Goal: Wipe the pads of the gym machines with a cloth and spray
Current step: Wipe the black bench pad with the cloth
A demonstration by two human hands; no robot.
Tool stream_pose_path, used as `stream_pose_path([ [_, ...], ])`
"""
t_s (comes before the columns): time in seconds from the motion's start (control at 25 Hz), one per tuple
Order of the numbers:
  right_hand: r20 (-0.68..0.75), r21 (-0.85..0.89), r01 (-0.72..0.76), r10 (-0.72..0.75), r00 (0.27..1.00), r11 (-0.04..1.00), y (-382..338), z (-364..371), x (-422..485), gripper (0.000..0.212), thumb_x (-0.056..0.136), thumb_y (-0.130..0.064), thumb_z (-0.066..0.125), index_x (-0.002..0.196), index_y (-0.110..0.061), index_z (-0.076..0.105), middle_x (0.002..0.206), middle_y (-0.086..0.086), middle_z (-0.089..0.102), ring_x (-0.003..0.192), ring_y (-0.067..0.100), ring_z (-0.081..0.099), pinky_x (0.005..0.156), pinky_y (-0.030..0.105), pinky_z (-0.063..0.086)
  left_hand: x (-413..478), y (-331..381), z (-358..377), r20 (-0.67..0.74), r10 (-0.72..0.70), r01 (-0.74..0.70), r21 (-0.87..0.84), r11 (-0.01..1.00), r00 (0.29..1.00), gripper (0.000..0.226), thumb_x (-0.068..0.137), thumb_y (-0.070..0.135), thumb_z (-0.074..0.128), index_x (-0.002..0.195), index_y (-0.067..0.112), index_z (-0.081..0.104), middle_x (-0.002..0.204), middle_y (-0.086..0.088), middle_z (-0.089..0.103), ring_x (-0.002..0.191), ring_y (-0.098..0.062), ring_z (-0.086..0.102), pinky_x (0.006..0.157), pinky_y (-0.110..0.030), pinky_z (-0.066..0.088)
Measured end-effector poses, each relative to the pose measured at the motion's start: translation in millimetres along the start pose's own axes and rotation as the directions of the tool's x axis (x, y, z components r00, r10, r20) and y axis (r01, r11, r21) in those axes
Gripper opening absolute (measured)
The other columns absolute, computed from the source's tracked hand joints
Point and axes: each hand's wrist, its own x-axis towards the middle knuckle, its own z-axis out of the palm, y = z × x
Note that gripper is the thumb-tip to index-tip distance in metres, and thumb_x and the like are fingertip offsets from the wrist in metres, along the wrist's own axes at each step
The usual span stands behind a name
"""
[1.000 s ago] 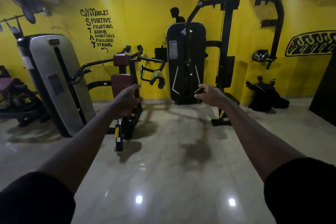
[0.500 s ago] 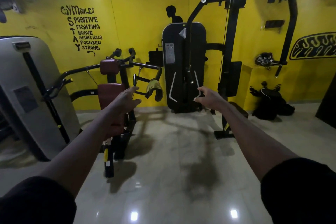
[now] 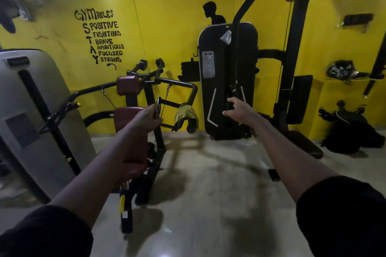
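Both my arms reach forward across the gym floor. My left hand (image 3: pixel 147 118) is stretched toward a seated machine with dark red pads: a small headrest pad (image 3: pixel 127 88), a back pad (image 3: pixel 125 117) and a seat pad (image 3: pixel 136 158) partly hidden by my forearm. My right hand (image 3: pixel 240 110) hovers with fingers spread in front of the black weight-stack cover (image 3: pixel 217 98). A yellow cloth (image 3: pixel 186 115) hangs on the machine's black handle bar, between my two hands. Neither hand holds anything. No spray bottle is visible.
A grey weight-stack cover (image 3: pixel 31 115) stands close at the left. A tall black cable machine (image 3: pixel 292 64) with a black pad (image 3: pixel 300 100) is at the right. A dark bag (image 3: pixel 353 137) lies by the yellow wall. Glossy tiled floor (image 3: pixel 208 204) lies ahead.
The view has moved forward and closer to the red-padded machine and the hanging yellow cloth. Both hands stay stretched out, and my right hand's fingers have spread apart.
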Motion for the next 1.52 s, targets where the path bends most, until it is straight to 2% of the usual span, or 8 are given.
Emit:
stream_pose_path([
  [0.32, 0.082, -0.046, 0.049, -0.045, 0.996, 0.998, 5.3, 52.9, 174.1, 0.073, 0.091, -0.032, 0.071, 0.154, -0.020, 0.036, 0.156, 0.014, 0.040, 0.142, 0.033, 0.041, 0.111, 0.053, 0.041, 164.6, -58.6, 25.2, 0.003, -0.043, 0.043, -0.038, 0.998, 0.999, 0.066, 0.095, 0.017, 0.064, 0.153, 0.016, 0.032, 0.152, -0.017, 0.039, 0.135, -0.033, 0.044, 0.105, -0.045, 0.046],
  [0.44, 0.115, -0.083, 0.061, -0.051, 0.992, 0.995, 7.0, 74.4, 232.7, 0.071, 0.091, -0.030, 0.070, 0.153, -0.017, 0.038, 0.156, 0.012, 0.038, 0.141, 0.031, 0.042, 0.109, 0.048, 0.043, 218.9, -83.9, 35.2, -0.013, -0.054, 0.053, -0.063, 0.997, 0.998, 0.065, 0.096, 0.017, 0.062, 0.154, 0.017, 0.031, 0.155, -0.015, 0.034, 0.138, -0.033, 0.040, 0.102, -0.039, 0.041],
  [0.6, 0.173, -0.126, 0.078, -0.056, 0.983, 0.989, 11.3, 108.0, 312.2, 0.066, 0.091, -0.027, 0.070, 0.150, -0.012, 0.044, 0.152, 0.013, 0.043, 0.136, 0.030, 0.046, 0.100, 0.039, 0.045, 285.5, -118.7, 50.1, 0.010, -0.077, 0.077, -0.111, 0.991, 0.997, 0.067, 0.095, 0.018, 0.063, 0.154, 0.018, 0.031, 0.152, -0.014, 0.039, 0.135, -0.031, 0.045, 0.104, -0.041, 0.045],
  [0.72, 0.208, -0.159, 0.090, -0.055, 0.977, 0.983, 18.7, 132.4, 363.1, 0.058, 0.092, -0.028, 0.068, 0.145, -0.011, 0.051, 0.150, 0.013, 0.046, 0.134, 0.030, 0.049, 0.102, 0.039, 0.046, 324.1, -138.0, 62.2, 0.025, -0.086, 0.088, -0.113, 0.990, 0.996, 0.067, 0.095, 0.020, 0.065, 0.153, 0.020, 0.032, 0.152, -0.012, 0.040, 0.137, -0.030, 0.043, 0.105, -0.041, 0.045],
  [0.92, 0.296, -0.140, 0.113, -0.067, 0.953, 0.984, 29.7, 181.9, 459.4, 0.049, 0.098, -0.027, 0.061, 0.143, -0.010, 0.053, 0.145, 0.013, 0.054, 0.131, 0.029, 0.052, 0.106, 0.043, 0.047, 384.1, -173.3, 80.6, 0.023, -0.149, 0.151, -0.101, 0.983, 0.989, 0.065, 0.095, 0.020, 0.065, 0.151, 0.022, 0.034, 0.149, -0.010, 0.043, 0.132, -0.025, 0.047, 0.082, -0.020, 0.046],
  [1.08, 0.376, -0.117, 0.187, -0.131, 0.917, 0.975, 24.7, 215.4, 520.2, 0.044, 0.101, -0.024, 0.058, 0.139, -0.003, 0.055, 0.142, 0.018, 0.056, 0.130, 0.034, 0.053, 0.104, 0.045, 0.047, 415.7, -189.5, 103.1, 0.011, -0.200, 0.200, -0.064, 0.978, 0.980, 0.066, 0.094, 0.020, 0.066, 0.152, 0.020, 0.034, 0.150, -0.011, 0.043, 0.136, -0.026, 0.045, 0.105, -0.037, 0.043],
  [1.28, 0.454, -0.184, 0.228, -0.123, 0.882, 0.956, 33.7, 269.6, 573.4, 0.056, 0.099, -0.027, 0.059, 0.147, -0.002, 0.045, 0.148, 0.023, 0.048, 0.134, 0.039, 0.050, 0.105, 0.046, 0.047, 445.5, -203.1, 126.2, 0.035, -0.274, 0.275, -0.043, 0.960, 0.961, 0.063, 0.095, 0.025, 0.064, 0.151, 0.023, 0.036, 0.150, -0.012, 0.045, 0.137, -0.028, 0.044, 0.109, -0.042, 0.040],
  [1.52, 0.470, -0.338, 0.302, -0.118, 0.875, 0.891, 52.9, 308.4, 597.9, 0.041, 0.101, -0.032, 0.052, 0.133, -0.006, 0.054, 0.139, 0.023, 0.044, 0.127, 0.044, 0.047, 0.099, 0.050, 0.048, 470.6, -212.6, 135.2, 0.006, -0.270, 0.270, -0.090, 0.959, 0.963, 0.063, 0.096, 0.024, 0.063, 0.152, 0.021, 0.034, 0.155, -0.010, 0.039, 0.141, -0.027, 0.038, 0.112, -0.039, 0.034],
])
